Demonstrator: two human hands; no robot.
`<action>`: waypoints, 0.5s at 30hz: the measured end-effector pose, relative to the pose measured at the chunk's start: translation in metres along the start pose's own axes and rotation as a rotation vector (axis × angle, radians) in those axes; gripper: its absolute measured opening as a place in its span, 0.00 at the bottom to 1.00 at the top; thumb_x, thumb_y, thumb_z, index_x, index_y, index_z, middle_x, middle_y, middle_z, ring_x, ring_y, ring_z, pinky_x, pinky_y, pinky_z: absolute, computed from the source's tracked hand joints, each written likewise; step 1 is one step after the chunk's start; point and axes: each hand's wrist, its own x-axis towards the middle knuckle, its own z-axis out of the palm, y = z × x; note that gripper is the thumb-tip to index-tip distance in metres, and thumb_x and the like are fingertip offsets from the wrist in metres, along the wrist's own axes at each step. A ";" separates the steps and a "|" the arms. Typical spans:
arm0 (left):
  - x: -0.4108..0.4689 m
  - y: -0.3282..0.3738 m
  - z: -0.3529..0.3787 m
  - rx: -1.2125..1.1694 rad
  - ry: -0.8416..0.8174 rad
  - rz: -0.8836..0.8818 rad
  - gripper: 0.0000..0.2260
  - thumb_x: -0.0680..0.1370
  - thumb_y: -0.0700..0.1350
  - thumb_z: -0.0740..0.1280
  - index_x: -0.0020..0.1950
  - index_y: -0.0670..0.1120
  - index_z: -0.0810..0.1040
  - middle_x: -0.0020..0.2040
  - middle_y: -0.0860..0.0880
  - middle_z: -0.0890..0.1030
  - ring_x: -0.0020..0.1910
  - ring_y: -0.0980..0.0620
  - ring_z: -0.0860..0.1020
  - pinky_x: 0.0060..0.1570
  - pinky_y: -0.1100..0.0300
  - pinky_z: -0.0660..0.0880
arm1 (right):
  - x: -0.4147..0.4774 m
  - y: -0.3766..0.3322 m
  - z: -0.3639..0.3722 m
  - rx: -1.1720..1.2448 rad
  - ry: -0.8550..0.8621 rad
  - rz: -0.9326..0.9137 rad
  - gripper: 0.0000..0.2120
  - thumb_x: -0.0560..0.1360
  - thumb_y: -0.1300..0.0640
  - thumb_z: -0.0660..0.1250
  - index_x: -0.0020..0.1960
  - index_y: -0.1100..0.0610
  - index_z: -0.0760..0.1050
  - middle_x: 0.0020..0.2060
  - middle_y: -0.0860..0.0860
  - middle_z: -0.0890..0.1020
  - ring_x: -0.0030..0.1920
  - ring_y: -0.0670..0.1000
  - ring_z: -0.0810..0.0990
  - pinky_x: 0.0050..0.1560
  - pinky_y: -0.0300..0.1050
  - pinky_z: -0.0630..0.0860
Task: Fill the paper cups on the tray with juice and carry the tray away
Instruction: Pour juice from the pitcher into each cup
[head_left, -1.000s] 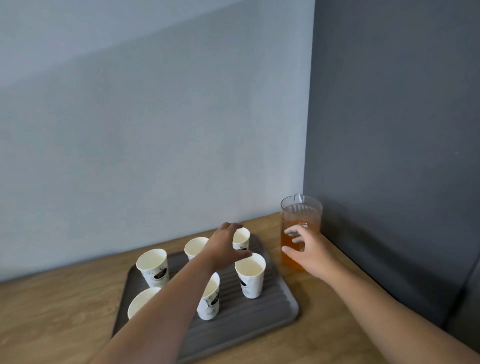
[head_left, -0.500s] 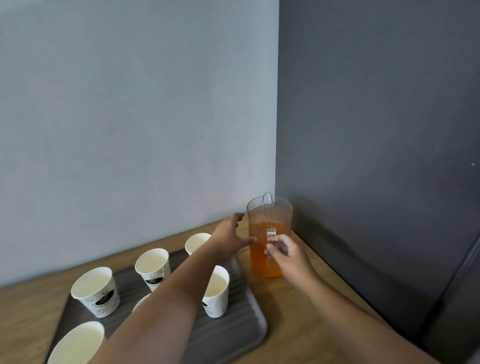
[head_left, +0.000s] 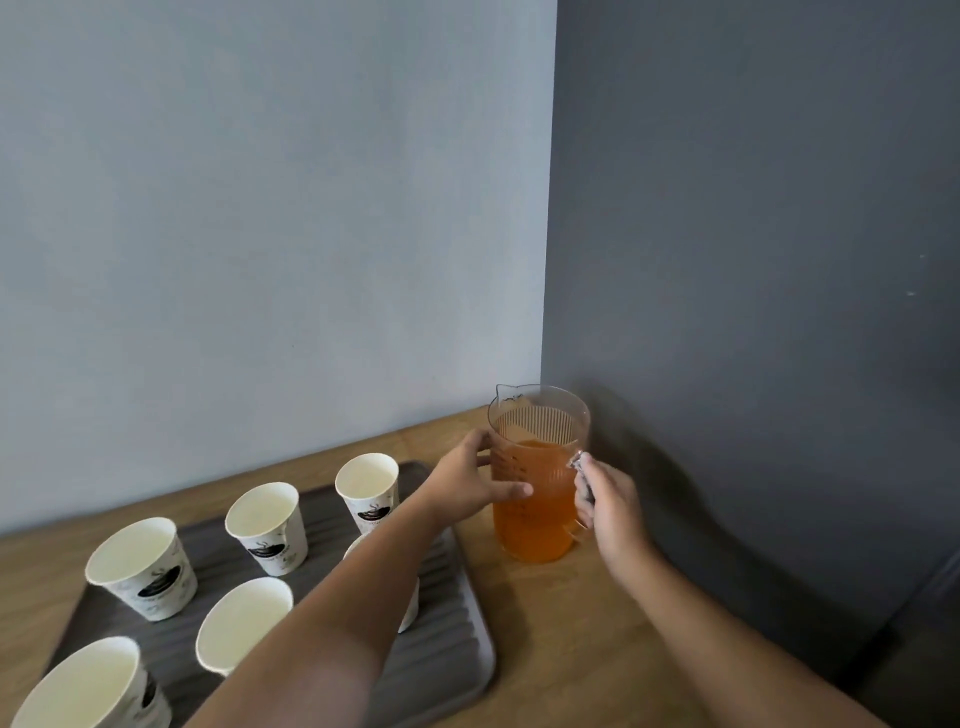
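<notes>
The right hand (head_left: 605, 499) grips the handle of an upright juice jug (head_left: 535, 519); the left hand (head_left: 470, 483) cups its side. The paper cups (head_left: 265, 525) stand left of both hands, on a tray (head_left: 457, 623).

Room corner. Pale blue-grey wall (head_left: 260, 208) at back, plain, matte. Dark grey wall (head_left: 753, 208) on right; vertical seam between them runs down to tabletop's far right corner. Wooden tabletop (head_left: 571, 649), light grain, butts both walls. Darker grey panel (head_left: 930, 613) past tabletop's right edge, identity unclear. Light soft, diffuse; blurred shadows on dark wall.
</notes>
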 end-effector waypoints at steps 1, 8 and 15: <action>0.000 0.000 0.003 -0.021 -0.007 -0.005 0.37 0.61 0.56 0.79 0.65 0.52 0.66 0.67 0.50 0.73 0.66 0.49 0.71 0.62 0.50 0.75 | 0.004 0.000 -0.001 0.004 0.031 0.017 0.21 0.80 0.54 0.57 0.28 0.56 0.65 0.21 0.47 0.66 0.25 0.47 0.63 0.28 0.40 0.60; 0.008 -0.009 0.017 -0.101 -0.025 0.012 0.48 0.52 0.63 0.80 0.68 0.55 0.64 0.66 0.54 0.73 0.66 0.50 0.72 0.63 0.49 0.74 | 0.033 -0.003 -0.007 0.014 0.193 0.052 0.20 0.79 0.57 0.59 0.29 0.59 0.70 0.23 0.48 0.73 0.29 0.49 0.71 0.31 0.41 0.70; -0.001 -0.011 0.021 -0.174 0.123 0.037 0.47 0.51 0.63 0.81 0.66 0.53 0.68 0.62 0.54 0.77 0.62 0.51 0.76 0.59 0.50 0.77 | 0.040 -0.011 -0.002 0.009 0.208 -0.018 0.22 0.78 0.59 0.60 0.25 0.55 0.64 0.14 0.43 0.68 0.18 0.40 0.66 0.26 0.36 0.62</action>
